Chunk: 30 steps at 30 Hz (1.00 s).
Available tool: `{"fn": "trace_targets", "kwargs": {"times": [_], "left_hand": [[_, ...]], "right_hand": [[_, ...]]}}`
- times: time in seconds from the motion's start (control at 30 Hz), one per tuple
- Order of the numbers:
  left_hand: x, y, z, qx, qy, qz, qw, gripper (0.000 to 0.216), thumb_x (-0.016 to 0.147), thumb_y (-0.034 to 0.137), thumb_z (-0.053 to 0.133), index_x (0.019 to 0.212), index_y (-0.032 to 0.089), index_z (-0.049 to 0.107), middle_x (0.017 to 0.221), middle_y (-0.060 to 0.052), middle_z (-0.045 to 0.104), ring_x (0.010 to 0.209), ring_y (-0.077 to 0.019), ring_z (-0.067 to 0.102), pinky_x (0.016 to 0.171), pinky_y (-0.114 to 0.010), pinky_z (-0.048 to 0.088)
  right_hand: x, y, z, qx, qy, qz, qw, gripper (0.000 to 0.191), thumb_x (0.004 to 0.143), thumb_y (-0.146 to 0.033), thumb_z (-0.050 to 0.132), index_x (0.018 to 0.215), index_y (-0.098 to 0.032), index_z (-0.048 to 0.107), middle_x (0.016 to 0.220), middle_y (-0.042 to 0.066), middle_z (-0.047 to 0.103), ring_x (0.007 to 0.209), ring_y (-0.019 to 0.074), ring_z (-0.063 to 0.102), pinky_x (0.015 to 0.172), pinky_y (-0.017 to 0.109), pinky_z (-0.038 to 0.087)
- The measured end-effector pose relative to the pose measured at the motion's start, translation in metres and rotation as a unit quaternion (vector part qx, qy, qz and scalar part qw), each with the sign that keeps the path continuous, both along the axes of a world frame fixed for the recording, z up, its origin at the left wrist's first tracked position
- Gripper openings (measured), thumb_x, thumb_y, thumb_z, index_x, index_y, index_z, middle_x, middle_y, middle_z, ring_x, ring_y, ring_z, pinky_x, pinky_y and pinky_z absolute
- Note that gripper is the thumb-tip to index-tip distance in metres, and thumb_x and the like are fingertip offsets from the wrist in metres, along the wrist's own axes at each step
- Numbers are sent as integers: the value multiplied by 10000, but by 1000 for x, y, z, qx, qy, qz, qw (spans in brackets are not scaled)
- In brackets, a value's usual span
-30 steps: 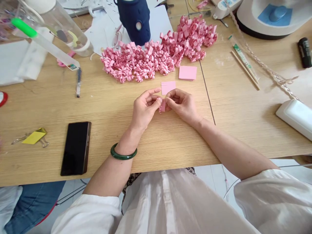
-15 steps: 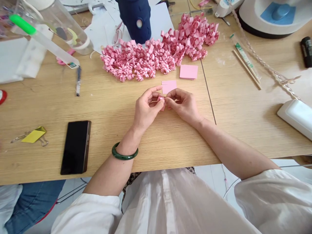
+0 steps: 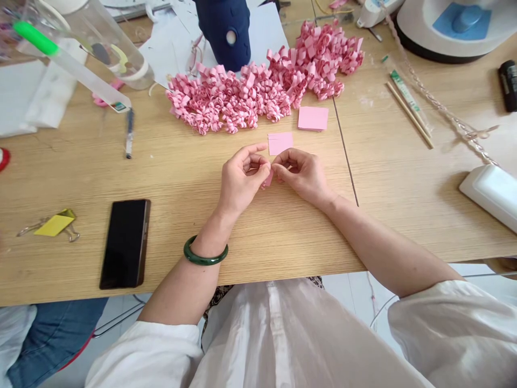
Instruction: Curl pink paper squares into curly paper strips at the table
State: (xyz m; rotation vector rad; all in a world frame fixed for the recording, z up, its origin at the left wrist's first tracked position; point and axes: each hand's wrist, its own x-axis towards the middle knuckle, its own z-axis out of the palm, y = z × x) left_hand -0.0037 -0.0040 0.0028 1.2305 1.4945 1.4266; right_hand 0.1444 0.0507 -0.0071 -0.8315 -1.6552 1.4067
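A small pink paper piece point(image 3: 269, 179) with curled strips hangs below the meeting fingertips, partly covered by them. My left hand point(image 3: 239, 180) pinches it between thumb and fingers, its index finger stretched out above. From the other side, my right hand point(image 3: 305, 171) is closed in a pinch at the edge of the same piece. Just beyond the fingertips lies a pink paper rectangle point(image 3: 280, 143) with slits along one edge. A small stack of pink paper rectangles point(image 3: 313, 118) sits farther back. Behind these spreads a long heap of curled pink paper flowers point(image 3: 242, 99).
A dark blue cup point(image 3: 224, 35) stands behind the heap. On the left are a phone point(image 3: 125, 242), a yellow binder clip point(image 3: 56, 223), a pen point(image 3: 129, 133) and a clear bottle point(image 3: 109, 48). Chopsticks point(image 3: 410, 116) and a white power strip point(image 3: 490, 194) lie to the right.
The pink paper piece has turned: its curled part showed above my left thumb and now hangs below the fingers. My left hand has shifted slightly left.
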Motion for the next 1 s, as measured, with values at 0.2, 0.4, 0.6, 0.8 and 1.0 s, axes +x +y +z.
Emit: {"fn": "trace_targets", "kwargs": {"times": [0.2, 0.4, 0.6, 0.8, 1.0], "left_hand": [[3, 0, -2, -14, -15, -4, 1000, 485, 756, 141, 693, 1237, 151, 634, 819, -16, 712, 697, -123, 674, 665, -234, 577], [4, -2, 1, -26, -30, 13, 999, 375, 760, 157, 704, 1134, 175, 699, 817, -8, 711, 654, -103, 665, 591, -197, 553], [6, -2, 2, -28, -59, 5, 998, 386, 737, 149, 731, 1121, 170, 700, 777, 4, 700, 611, -86, 631, 551, -180, 525], [6, -2, 2, -38, -85, 0, 996, 334, 757, 206, 760, 1083, 159, 708, 756, 4, 694, 598, -88, 621, 539, -194, 503], [9, -2, 6, -54, -134, 15, 989, 278, 754, 133, 702, 1031, 159, 705, 673, 40, 656, 524, -65, 557, 521, -202, 463]], "right_hand": [[0, -2, 2, -27, 17, -8, 999, 143, 851, -235, 720, 774, -165, 622, 718, -9, 656, 639, 93, 587, 602, 249, 469], [0, -1, -1, -25, 12, -16, 999, 210, 857, -324, 742, 787, -181, 605, 740, -2, 648, 667, 107, 596, 596, 244, 498], [1, -1, -2, -12, 13, -10, 1000, 184, 869, -311, 727, 810, -183, 609, 759, 3, 646, 690, 113, 604, 613, 245, 514], [1, -1, -3, 27, -4, -10, 1000, 131, 888, -261, 692, 834, -178, 606, 786, -6, 641, 667, 99, 586, 618, 245, 492], [1, -2, -3, 116, -32, -28, 992, 82, 895, -203, 655, 826, -181, 616, 790, -12, 648, 673, 92, 565, 617, 231, 473]]}}
